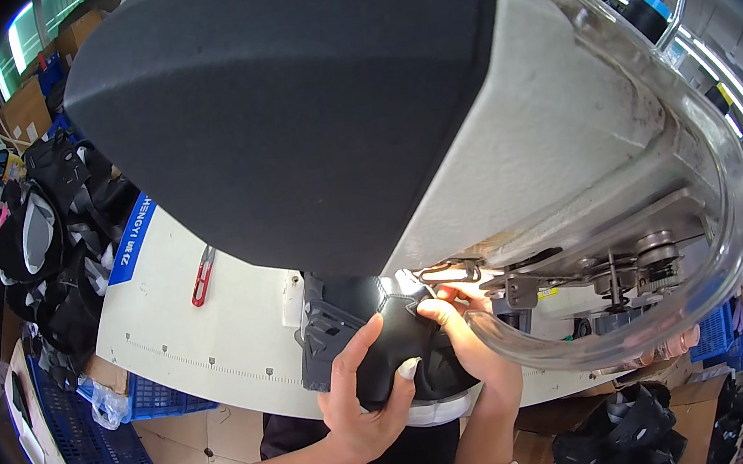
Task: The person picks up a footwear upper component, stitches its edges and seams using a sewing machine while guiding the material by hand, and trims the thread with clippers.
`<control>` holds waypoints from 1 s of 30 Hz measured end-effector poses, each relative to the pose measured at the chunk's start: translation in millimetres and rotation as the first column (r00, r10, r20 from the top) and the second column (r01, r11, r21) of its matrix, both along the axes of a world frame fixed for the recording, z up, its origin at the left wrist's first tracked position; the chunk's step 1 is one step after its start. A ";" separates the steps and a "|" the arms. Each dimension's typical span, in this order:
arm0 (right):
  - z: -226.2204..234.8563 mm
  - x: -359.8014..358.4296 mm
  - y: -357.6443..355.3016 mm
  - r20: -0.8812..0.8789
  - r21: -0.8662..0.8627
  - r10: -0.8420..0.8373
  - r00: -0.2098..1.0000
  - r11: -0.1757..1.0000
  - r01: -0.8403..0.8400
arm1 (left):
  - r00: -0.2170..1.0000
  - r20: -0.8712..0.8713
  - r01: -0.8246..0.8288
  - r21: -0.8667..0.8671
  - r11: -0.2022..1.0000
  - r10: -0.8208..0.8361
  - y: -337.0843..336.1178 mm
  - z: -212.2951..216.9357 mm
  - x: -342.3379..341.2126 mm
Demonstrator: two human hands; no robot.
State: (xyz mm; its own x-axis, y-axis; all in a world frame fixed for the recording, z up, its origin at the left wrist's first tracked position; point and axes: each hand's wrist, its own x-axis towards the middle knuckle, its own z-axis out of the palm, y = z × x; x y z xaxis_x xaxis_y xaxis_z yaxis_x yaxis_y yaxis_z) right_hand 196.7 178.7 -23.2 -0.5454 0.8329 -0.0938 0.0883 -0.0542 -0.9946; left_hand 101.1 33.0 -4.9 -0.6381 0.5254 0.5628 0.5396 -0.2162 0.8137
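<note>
A shiny black leather-like piece (398, 343) with a stitched seam lies under the head of a white and black sewing machine (286, 123). My left hand (360, 412) holds its near left part, forefinger and thumb spread over the surface, the other fingers mostly hidden. At its right edge, close to the lit needle area, my right hand (465, 327) grips the piece with bent fingers, the thumb on top. A dark ridged plastic part (328, 333) sits against the piece's left side. The needle itself I cannot make out.
Red-handled thread snips (203, 277) lie on the white table (176, 323), which has a ruler along its near edge. A clear curved guard (623, 350) arches right of my hands. Blue crates (107, 445) and heaped black pieces (63, 258) stand left; more black pieces (623, 432) lie lower right.
</note>
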 end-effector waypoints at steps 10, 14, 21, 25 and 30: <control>6.1 -14.0 -22.4 0.179 0.358 -0.137 0.974 0.932 0.065 | 0.988 -0.027 0.149 -0.091 0.985 -0.152 -8.4 6.8 -39.5; 9.8 -20.3 -31.2 0.070 0.428 -0.139 0.988 0.899 0.095 | 0.987 -0.016 0.156 -0.143 0.977 -0.159 -7.7 16.4 -50.2; 14.0 -30.5 -43.8 -0.100 0.450 -0.102 0.990 0.883 0.137 | 0.944 0.169 0.290 -0.016 0.957 -0.283 0.4 37.6 -79.2; 18.7 -39.7 -51.1 -0.205 0.268 -0.159 0.966 0.940 0.211 | 0.935 0.144 0.331 -0.036 0.943 -0.323 4.7 42.1 -92.5; 31.5 -53.9 -57.8 -0.238 0.166 -0.260 0.936 0.939 0.302 | 0.911 -0.007 0.406 -0.168 0.898 -0.413 0.8 53.6 -111.3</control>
State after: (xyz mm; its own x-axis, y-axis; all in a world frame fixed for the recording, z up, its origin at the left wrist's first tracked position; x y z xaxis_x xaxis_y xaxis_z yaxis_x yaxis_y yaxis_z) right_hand 142.9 121.0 8.3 -0.2754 0.9447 0.1778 -0.1130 0.1519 -0.9819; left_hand -10.2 33.8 48.7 -0.3250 0.8201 0.4710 0.4655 -0.2948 0.8345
